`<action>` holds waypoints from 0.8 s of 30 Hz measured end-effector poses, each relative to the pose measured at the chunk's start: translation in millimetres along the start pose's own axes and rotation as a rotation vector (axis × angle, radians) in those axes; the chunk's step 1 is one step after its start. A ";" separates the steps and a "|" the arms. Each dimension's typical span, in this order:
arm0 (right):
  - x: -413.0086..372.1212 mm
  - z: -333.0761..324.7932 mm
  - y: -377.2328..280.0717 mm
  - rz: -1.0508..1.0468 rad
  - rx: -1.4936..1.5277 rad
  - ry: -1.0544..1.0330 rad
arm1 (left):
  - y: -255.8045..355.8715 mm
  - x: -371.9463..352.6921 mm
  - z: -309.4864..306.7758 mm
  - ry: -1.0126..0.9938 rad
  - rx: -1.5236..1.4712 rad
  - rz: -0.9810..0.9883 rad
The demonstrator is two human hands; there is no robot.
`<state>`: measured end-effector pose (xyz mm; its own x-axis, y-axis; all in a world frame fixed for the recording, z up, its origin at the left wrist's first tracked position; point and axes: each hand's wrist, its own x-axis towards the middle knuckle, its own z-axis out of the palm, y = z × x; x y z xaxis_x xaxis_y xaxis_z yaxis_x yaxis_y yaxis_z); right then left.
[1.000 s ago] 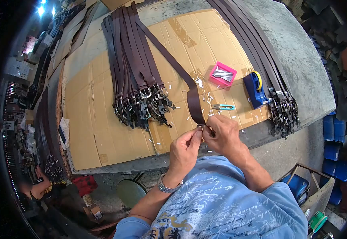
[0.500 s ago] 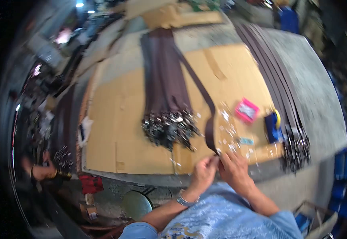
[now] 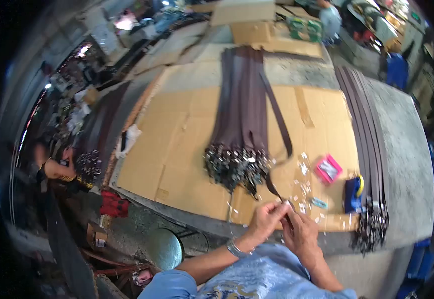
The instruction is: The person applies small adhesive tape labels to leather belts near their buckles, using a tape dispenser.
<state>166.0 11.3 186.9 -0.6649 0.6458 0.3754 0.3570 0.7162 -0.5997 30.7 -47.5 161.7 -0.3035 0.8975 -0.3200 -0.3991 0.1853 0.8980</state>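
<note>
Near the table's front edge, my left hand point(image 3: 265, 220) and my right hand point(image 3: 301, 233) meet, closed on the end of a dark brown strap point(image 3: 278, 112). A tiny white piece point(image 3: 287, 203) shows at the fingertips; what it is I cannot make out. The strap loops back up to a thick bundle of similar straps point(image 3: 242, 99) lying on cardboard. Shiny metal fittings point(image 3: 237, 167) crowd the near end of that bundle. Right of my hands lie small scattered white pieces point(image 3: 302, 189), a teal tool point(image 3: 319, 203) and a pink tray point(image 3: 328, 169) with pale pieces in it.
A blue object with a yellow part point(image 3: 353, 195) stands beside a second strap bundle point(image 3: 369, 129) on the right. Cardboard point(image 3: 147, 149) covers the table's middle. A round stool point(image 3: 164, 249) is below left. Another person point(image 3: 57, 167) works at the far left; another point(image 3: 330, 22) is behind.
The view has swung, so the table sits lower and further right. My hands still hold the strap end, and its loop has changed shape, now bent sharply near the bundle.
</note>
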 end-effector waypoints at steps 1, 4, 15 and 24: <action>0.0 -3.4 -3.5 -0.017 -0.011 0.018 | 0.2 0.4 3.8 0.087 0.052 0.039; 0.8 -14.7 -14.3 -0.028 0.041 0.011 | 12.2 -5.2 4.3 0.116 0.013 0.028; -17.7 -22.0 46.9 0.625 0.900 -0.148 | 39.7 -21.6 6.0 -0.058 0.175 0.099; -16.7 -21.6 43.3 0.609 1.309 -0.256 | 38.0 -24.1 -0.8 -0.138 0.304 0.028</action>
<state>206.8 37.2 169.9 -0.7780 0.5906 -0.2141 -0.1255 -0.4801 -0.8682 22.1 -62.3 203.3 -0.1825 0.9459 -0.2683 -0.1097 0.2516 0.9616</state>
